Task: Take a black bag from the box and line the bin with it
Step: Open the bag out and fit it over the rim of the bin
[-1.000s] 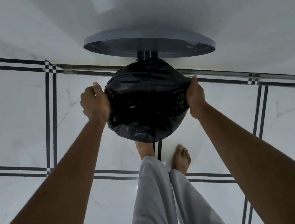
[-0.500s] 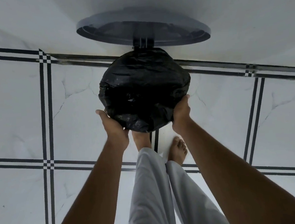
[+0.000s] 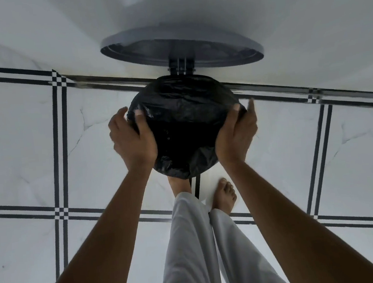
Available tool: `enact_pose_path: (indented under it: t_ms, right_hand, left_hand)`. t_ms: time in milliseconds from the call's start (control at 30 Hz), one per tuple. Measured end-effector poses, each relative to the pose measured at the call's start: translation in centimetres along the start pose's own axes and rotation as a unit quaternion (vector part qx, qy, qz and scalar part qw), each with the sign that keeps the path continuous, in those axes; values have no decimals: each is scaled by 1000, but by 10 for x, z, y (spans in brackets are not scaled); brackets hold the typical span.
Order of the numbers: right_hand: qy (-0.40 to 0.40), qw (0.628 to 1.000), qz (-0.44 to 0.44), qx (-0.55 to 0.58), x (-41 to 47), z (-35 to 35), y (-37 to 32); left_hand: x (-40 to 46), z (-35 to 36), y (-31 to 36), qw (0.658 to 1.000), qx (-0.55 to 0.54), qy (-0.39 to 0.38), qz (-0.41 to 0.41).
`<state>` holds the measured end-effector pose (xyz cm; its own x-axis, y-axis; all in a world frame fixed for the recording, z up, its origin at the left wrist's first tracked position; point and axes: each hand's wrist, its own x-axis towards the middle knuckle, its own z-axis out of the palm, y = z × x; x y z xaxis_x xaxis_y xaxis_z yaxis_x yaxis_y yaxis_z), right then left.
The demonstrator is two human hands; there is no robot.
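The left hand (image 3: 134, 143) cups the left side of the bin's mouth, thumb hooked over the edge of the bag (image 3: 182, 110) and fingers curled round the outside, gripping the plastic there. The right hand (image 3: 236, 134) mirrors it on the right side, thumb on top of the plastic and fingers wrapped outside, though its outer fingers are blurred. Between them the bag covers the whole top of the bin (image 3: 183, 164); none of the bin's own wall shows, only crinkled black plastic folded down round it. The lid (image 3: 181, 45) stands open behind, hinged just above the bag's far edge. The bin stands on the tiled floor (image 3: 23, 144) against the wall, with the person's bare feet just in front. No box is in view.

The step in hand looks like the last one: seating the bag's edge round the rim. The next move likely calls for smoothing the overhang evenly down, then pressing the bag's middle into the bin.
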<state>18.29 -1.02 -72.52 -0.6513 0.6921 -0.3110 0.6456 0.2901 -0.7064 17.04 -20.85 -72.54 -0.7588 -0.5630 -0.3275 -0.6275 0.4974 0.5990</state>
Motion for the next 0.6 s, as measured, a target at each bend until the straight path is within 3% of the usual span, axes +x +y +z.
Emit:
enact_pose_path:
  t_ms: [67, 133, 400, 533, 600]
  right_hand:
    - [-68, 996, -23, -48, 3, 12, 4]
    - [-123, 989, 33, -76, 15, 23, 6]
    - [-249, 943, 210, -75, 89, 39, -10]
    - [-272, 920, 281, -31, 104, 40, -9]
    - [-242, 925, 293, -16, 106, 41, -8]
  left_hand:
    - [14, 6, 11, 996, 28, -69, 46]
    - [31, 12, 16, 990, 34, -126, 51]
    - [80, 23, 40, 977, 85, -197, -13]
    - [92, 26, 44, 972, 84, -214, -53]
    - [93, 27, 44, 973, 83, -208, -53]
